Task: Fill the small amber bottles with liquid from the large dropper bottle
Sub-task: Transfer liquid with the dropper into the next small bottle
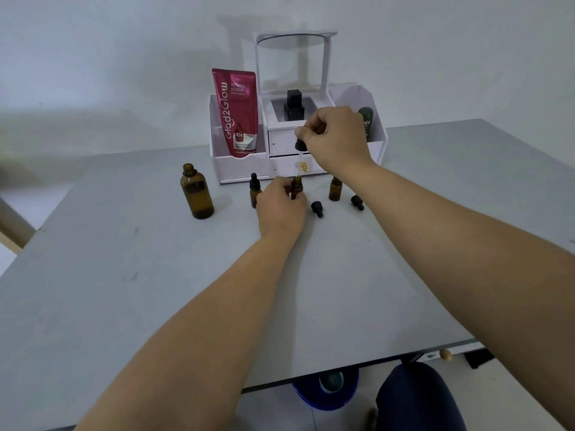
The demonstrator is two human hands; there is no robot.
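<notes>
The large amber bottle (196, 193) stands uncapped at the left of the grey table (155, 290). My left hand (281, 205) grips a small open amber bottle (296, 186) standing on the table. My right hand (337, 136) pinches the black bulb of the large dropper (301, 150), its glass tube pointing down into that bottle's mouth. A capped small amber bottle (254, 191) stands just left of my left hand. Another small open bottle (335, 189) stands to the right.
Two small black dropper caps (317, 209) (357, 202) lie on the table near the open bottles. A white cosmetic organizer (298, 135) stands behind, holding a red tube (238, 112), a black bottle (294, 105) and a dark green bottle (366, 122).
</notes>
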